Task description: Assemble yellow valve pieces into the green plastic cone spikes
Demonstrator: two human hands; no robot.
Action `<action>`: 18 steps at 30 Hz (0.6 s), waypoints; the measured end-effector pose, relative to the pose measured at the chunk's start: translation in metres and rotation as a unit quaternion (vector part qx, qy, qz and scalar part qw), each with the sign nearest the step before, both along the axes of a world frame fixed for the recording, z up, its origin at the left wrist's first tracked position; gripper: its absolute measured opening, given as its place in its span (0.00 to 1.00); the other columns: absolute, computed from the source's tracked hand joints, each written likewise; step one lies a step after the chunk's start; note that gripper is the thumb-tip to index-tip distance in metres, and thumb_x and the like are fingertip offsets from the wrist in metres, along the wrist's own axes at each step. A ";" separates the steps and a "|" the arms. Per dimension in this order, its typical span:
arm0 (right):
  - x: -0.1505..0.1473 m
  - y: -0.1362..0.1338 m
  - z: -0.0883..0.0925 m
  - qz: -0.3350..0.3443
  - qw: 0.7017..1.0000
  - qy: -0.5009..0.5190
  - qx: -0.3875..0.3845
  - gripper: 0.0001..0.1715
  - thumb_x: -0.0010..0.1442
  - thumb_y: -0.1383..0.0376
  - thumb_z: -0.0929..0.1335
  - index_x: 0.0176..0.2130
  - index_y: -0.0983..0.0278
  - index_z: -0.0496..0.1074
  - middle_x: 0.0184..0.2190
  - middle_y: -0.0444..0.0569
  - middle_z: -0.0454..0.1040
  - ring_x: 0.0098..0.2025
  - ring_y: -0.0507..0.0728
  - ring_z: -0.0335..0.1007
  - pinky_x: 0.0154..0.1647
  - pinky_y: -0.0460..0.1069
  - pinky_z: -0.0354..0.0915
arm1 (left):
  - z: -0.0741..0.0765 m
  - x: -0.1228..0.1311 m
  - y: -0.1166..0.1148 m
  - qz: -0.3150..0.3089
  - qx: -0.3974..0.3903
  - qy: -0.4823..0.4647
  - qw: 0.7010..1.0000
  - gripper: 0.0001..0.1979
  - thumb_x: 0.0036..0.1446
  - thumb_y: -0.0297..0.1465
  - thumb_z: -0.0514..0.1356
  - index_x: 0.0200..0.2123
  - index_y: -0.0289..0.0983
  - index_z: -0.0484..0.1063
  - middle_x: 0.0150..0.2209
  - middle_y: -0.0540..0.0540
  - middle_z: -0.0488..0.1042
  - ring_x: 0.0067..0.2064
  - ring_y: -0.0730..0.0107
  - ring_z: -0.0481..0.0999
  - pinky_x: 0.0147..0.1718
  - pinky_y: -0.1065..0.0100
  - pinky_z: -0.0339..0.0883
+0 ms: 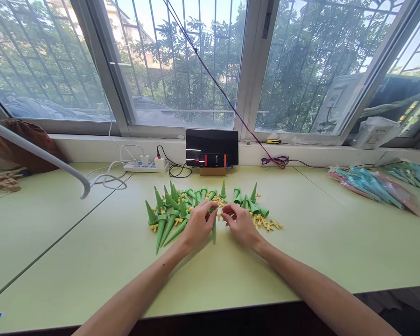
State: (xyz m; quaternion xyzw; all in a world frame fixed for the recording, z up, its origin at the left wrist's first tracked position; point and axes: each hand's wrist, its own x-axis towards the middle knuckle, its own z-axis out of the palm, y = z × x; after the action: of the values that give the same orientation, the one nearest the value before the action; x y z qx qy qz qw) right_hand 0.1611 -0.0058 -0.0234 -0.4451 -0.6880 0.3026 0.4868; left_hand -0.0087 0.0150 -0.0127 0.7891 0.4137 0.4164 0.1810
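Note:
My left hand (199, 220) is closed round a green plastic spike (214, 233), whose pointed end hangs down toward the table. Facing it, my right hand (241, 225) pinches a small yellow T-shaped piece (219, 215) close to the top of that spike. Whether the two parts touch I cannot tell, since my fingers cover the join. Behind and to the left lie many more green spikes (170, 226), some standing tip up, others on their sides. Loose yellow pieces (266, 221) are heaped right of my right hand.
A phone (214, 160) showing a timer leans on a dark tablet (212, 140) at the back. A power strip (145, 166) with cables sits left of it. Plastic-wrapped packets (367, 186) lie at the far right. A white curved bar (38, 149) crosses the left side.

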 end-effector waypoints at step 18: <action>0.001 0.001 0.000 -0.011 1.000 -0.010 0.009 0.06 0.62 0.64 0.66 0.39 0.62 0.71 0.37 0.49 0.77 0.36 0.56 0.73 0.35 0.50 0.69 | 0.001 0.001 -0.001 -0.001 0.009 -0.003 1.000 0.07 0.64 0.26 0.55 0.40 0.37 0.73 0.38 0.48 0.75 0.26 0.77 0.67 0.29 0.72 0.61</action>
State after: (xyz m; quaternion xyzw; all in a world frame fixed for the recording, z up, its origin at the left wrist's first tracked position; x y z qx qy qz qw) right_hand 0.1616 -0.0048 -0.0238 -0.4514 -0.6904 0.2865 0.4873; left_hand -0.0080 0.0145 -0.0118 0.7897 0.4087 0.4227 0.1752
